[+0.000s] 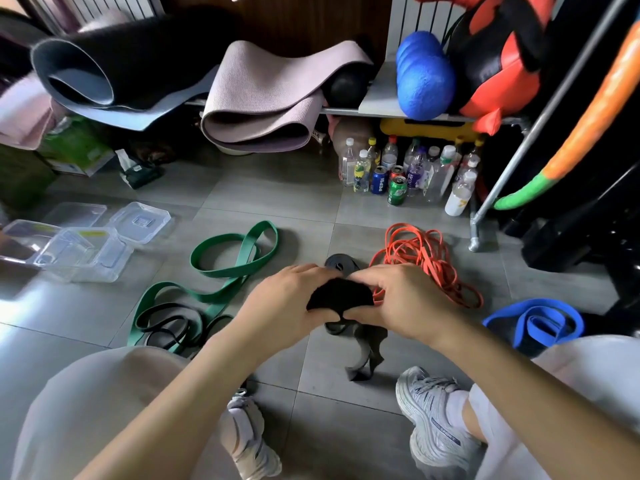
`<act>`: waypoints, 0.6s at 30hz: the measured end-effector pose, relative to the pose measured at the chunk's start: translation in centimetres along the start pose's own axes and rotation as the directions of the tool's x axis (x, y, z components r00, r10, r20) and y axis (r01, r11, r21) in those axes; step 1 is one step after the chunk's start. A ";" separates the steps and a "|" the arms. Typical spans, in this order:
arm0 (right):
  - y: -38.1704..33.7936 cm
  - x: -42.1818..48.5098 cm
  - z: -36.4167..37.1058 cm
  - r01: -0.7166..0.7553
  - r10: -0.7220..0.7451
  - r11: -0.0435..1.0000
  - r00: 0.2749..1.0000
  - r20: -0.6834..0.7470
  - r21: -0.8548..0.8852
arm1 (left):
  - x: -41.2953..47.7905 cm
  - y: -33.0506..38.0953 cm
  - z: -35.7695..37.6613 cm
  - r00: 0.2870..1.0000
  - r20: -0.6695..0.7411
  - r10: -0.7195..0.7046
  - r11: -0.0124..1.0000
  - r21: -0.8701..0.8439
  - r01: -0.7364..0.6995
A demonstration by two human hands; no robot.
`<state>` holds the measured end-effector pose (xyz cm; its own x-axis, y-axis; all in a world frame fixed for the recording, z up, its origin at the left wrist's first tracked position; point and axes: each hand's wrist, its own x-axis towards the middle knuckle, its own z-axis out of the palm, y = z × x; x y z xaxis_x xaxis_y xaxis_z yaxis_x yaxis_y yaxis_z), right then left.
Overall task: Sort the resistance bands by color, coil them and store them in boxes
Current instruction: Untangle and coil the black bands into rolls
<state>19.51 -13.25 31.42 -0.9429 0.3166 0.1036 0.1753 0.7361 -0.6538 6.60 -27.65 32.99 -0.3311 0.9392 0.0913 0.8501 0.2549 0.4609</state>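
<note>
Left hand (287, 301) and right hand (401, 299) grip a black band coil (341, 294) between them, its loose tail (367, 355) hanging below, nearer the right.

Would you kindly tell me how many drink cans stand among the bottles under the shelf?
3: a blue can at the cluster's front, a green can just right of it, and a red can behind and between them. The bottles may hide others.

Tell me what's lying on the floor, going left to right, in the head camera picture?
clear boxes → green bands → black band being rolled up → orange bands → blue band
</note>
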 end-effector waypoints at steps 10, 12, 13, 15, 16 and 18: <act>3.1 -1.0 0.9 -0.214 0.184 0.958 0.969 0.164 0.190 | -0.3 0.4 -3.1 0.973 -0.123 -0.195 0.927 -0.347 0.142; 3.9 -1.8 1.8 -0.272 0.243 0.942 0.957 0.157 0.196 | -0.6 0.4 -4.5 0.961 -0.147 -0.236 0.867 -0.478 0.140; 3.9 -2.1 2.3 -0.287 0.263 0.938 0.955 0.138 0.197 | -0.7 0.4 -5.2 0.958 -0.161 -0.237 0.840 -0.530 0.119; 3.8 -2.6 3.8 -0.319 0.298 0.906 0.947 0.118 0.277 | -1.1 0.8 -6.6 0.953 -0.208 -0.219 0.792 -0.609 0.049; 3.5 -2.8 4.6 -0.333 0.307 0.871 0.943 0.128 0.362 | -1.3 1.0 -7.4 0.948 -0.236 -0.215 0.774 -0.633 0.018; 3.4 -2.9 6.3 -0.347 0.318 0.846 0.938 0.140 0.404 | -1.5 1.3 -8.9 0.933 -0.289 -0.215 0.772 -0.635 -0.018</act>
<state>21.07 -15.45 24.14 -0.8681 0.4474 -0.2152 0.3609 0.2710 -0.8924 4.60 -30.75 41.31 -0.6099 0.7550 0.2408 0.4025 0.0335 0.9148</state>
